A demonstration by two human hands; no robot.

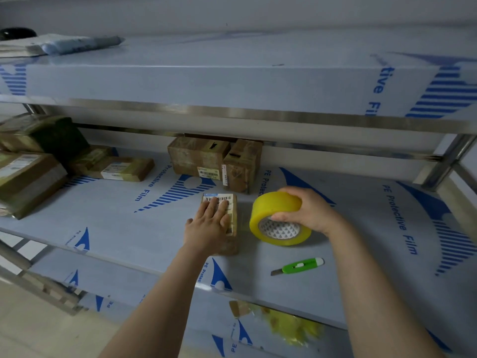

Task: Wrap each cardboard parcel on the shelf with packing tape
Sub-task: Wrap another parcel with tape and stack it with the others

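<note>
Left hand (209, 227): pressed flat on small parcel (233, 218).
Right hand (308, 210): tape roll (277, 215) gripped.
Progress: wrap judged unstarted; rear parcels (197, 156) possibly left.

The left hand (209, 228) lies flat over most of the small cardboard parcel (228, 248), hiding much of its barcode label (219, 198) — the print that shows is too small to read. The stacked parcels (25, 177) are cut off by the left edge, and the upper shelf (232, 86) hides the tops of two boxes (196, 156) at the back.
</note>
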